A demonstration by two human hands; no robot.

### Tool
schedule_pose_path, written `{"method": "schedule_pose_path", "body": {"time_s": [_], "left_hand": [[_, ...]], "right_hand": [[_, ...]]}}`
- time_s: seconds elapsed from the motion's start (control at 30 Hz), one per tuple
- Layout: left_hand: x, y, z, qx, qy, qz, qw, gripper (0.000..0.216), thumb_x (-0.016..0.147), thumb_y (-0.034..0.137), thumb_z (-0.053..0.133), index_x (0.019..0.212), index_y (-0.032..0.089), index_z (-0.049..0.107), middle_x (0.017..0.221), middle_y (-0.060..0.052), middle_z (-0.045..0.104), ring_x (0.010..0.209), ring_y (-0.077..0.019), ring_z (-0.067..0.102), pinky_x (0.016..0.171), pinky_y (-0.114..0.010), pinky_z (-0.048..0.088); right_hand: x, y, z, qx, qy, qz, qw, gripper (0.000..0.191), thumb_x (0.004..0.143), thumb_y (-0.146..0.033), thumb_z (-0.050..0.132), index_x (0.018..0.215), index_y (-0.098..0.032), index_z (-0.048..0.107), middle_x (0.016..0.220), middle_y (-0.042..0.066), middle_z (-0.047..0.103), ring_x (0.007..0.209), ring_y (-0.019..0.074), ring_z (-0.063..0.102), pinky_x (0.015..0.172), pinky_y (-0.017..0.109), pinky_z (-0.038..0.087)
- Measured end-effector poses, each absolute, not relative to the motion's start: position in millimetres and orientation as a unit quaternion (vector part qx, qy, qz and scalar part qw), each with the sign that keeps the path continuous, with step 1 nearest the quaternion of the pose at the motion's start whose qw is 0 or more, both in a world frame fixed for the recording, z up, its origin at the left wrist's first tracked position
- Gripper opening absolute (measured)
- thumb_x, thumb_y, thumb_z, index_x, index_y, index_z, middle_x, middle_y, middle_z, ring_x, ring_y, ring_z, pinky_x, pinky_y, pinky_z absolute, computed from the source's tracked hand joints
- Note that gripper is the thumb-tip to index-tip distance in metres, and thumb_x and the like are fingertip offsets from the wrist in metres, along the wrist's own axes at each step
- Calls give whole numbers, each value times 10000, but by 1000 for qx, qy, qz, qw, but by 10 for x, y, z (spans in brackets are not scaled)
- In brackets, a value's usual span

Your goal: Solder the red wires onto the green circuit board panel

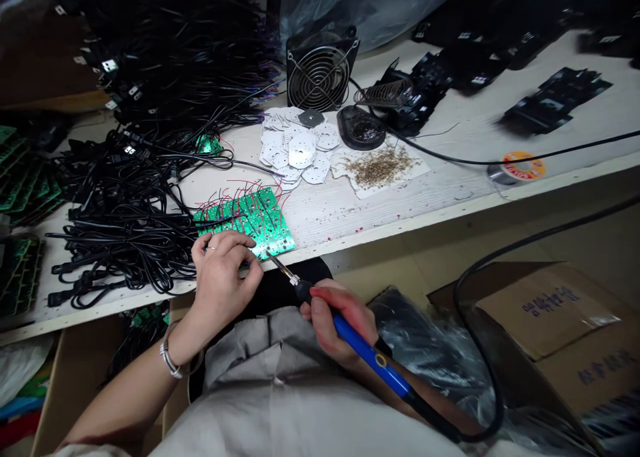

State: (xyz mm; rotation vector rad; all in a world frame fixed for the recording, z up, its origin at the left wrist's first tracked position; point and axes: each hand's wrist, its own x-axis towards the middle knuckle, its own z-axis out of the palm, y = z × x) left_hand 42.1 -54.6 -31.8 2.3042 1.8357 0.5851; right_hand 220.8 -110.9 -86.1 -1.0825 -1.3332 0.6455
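Though the left hand's (226,275) grip is unclear, the right (345,308) holds one soldering iron (369,352).

toward six o'clock spreads a pale grey garment (275,403), matte and loose, its cloth rumpled into creases, with bunched folds along its upper edge and a ridge like a seam down the middle; whether apron or shirt cannot be told. a sleeve edge (83,450) in similar pale cloth shows low at eight o'clock, with both forearms bare. higher toward eight o'clock, the left wrist wears a silvery bracelet (170,354) of several narrow bands. the left hand (225,273) has a thin, light ring (213,248) toward nine o'clock. the right hand (343,320), at five o'clock, is ungloved.
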Motion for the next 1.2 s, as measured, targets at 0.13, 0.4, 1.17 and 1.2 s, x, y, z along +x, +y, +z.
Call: {"method": "schedule_pose_path", "body": {"time_s": [0.13, 0.4, 1.17, 1.2], "left_hand": [[416, -544, -317, 769, 606, 191, 69, 157, 807, 189, 571, 651, 207, 579, 934, -20, 720, 972, -234, 625, 976, -493, 292], [418, -540, -305, 771, 606, 186, 65, 158, 808, 183, 573, 653, 208, 570, 941, -16, 718, 978, -235, 624, 978, -489, 292], [409, -412, -149, 760, 630, 85, 137, 160, 783, 204, 542, 658, 194, 642, 963, -22, 711, 987, -241, 571, 882, -454, 319], [407, -403, -144, 760, 630, 81, 138, 159, 780, 204, 542, 658, 194, 643, 961, -23, 711, 984, -242, 567, 876, -453, 321]], "right_hand": [[2202, -1090, -844, -451, -592, 269, 612, 214, 856, -99, 581, 1015, -235, 625, 723, 0, 674, 507, 139, 646, 490, 265, 579], [2187, -1078, -797, -449, -605, 249, 609, 205, 859, -101, 577, 1001, -243, 616, 699, -13, 688, 524, 142, 649, 471, 248, 562], [2184, -970, -780, -478, -580, 326, 574, 55, 909, -198, 585, 924, -234, 624, 612, -49, 644, 444, 90, 593, 449, 206, 497], [2190, -961, -771, -473, -584, 327, 573, 53, 911, -198, 582, 919, -233, 621, 598, -52, 636, 442, 90, 591, 447, 205, 493]]}}
